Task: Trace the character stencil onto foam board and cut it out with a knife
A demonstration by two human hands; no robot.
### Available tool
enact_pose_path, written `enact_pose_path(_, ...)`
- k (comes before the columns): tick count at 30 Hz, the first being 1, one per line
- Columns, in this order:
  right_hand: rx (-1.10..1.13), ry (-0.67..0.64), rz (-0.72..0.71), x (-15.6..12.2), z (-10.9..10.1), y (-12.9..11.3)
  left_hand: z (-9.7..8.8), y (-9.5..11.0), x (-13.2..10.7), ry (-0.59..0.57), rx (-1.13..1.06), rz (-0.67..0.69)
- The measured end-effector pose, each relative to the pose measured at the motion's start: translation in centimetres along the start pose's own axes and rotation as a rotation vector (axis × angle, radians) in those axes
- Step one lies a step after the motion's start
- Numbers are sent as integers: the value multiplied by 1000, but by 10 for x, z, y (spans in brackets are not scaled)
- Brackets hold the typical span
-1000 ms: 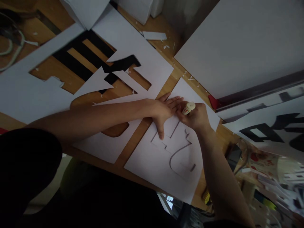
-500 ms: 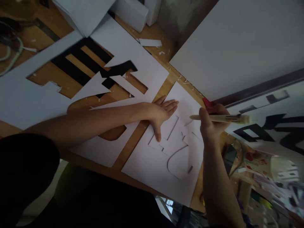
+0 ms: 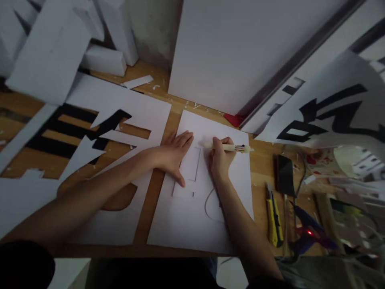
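Note:
My left hand (image 3: 174, 154) lies flat with fingers stretched out on a white sheet (image 3: 183, 224) that rests on the wooden table (image 3: 150, 200). Pencilled outlines of a character show on the sheet beside my fingers. My right hand (image 3: 221, 158) is closed round a cream multi-colour pen (image 3: 228, 147), held nearly level with its tip pointing left, close to my left fingertips. My right forearm crosses the lower part of the drawn outline and hides some of it.
A large white stencil sheet (image 3: 126, 104) with cut-out shapes lies to the left. White foam blocks (image 3: 102, 60) stand at the back, a white board (image 3: 228, 52) leans behind. A yellow utility knife (image 3: 273, 218), a dark phone (image 3: 285, 174) and printed black lettering (image 3: 331, 116) lie to the right.
My view has swung level and to the right. My right hand has moved left, bringing the pen's tip next to my left fingers. My left hand stays pressed flat on the sheet.

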State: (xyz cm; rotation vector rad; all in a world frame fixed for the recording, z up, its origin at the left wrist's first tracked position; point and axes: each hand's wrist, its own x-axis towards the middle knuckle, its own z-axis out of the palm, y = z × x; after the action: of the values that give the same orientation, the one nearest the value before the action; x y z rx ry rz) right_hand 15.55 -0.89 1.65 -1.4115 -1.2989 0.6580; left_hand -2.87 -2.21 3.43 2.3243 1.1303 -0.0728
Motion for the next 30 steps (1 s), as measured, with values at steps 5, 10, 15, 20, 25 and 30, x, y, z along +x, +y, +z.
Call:
enact_pose_path(5, 23, 13, 53, 2, -1, -3, -2, 2, 0, 29, -14, -30)
enact_pose_path(10, 36, -30, 33, 1, -1, -12, -10, 9, -1, -36, 32, -86)
enact_pose_path(15, 17, -138, 8, -5, 0, -11, -11, 9, 0, -36, 37, -89)
enact_pose_path(20, -29, -167, -5, -10, -1, -9, -9, 9, 0, -35, 49, -96)
enact_pose_path(25, -50, -157, -2, -10, 0, -11, -10, 10, 0, -54, 67, -104)
enact_pose_path(30, -56, -169, -23, -12, 2, -12, -9, 7, 0, -18, 47, -74)
